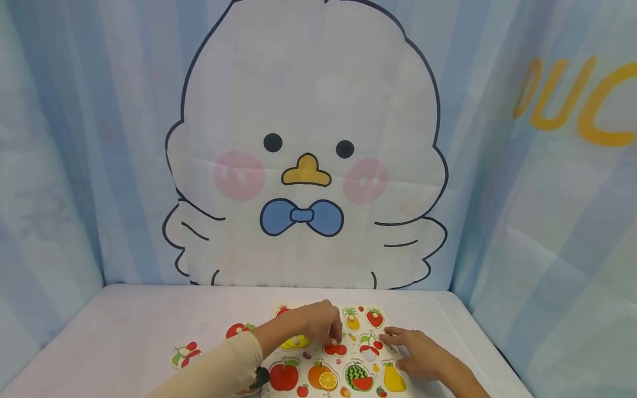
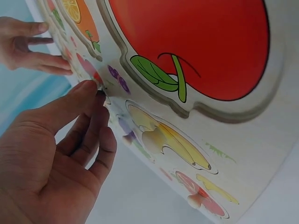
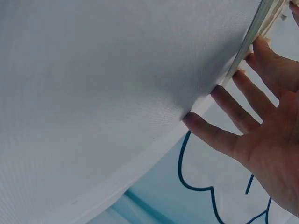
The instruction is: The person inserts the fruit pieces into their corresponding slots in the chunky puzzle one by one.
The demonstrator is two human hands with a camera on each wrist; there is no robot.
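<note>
On a white tabletop with rounded far corners: one pale fruit board, lying flat toward the near edge of the head view, slightly right of centre.

Board contents: pineapple and strawberry in the far row; banana, partly covered by an arm, and a red fruit piece in the middle; apple, orange, watermelon and pear in the near row. The apple's place is a cut recess with a printed picture at its bottom, seen in the left wrist view. The banana piece carries a round knob.

Left hand: one, over the middle of the board, thumb and fingertips pinched together on the red fruit piece; cream sleeve.

Right hand: one, well apart from the red fruit piece, fingers straight and spread, fingertips at the board's right side.

Loose on the tabletop, left of the board: one red, white and green piece; one red piece near the sleeve.

Room: blue striped curtain along the back, printed with a large white duck, pink cheeks, blue bow tie; matching side curtains, the right one bearing orange letters cut off by the frame.
</note>
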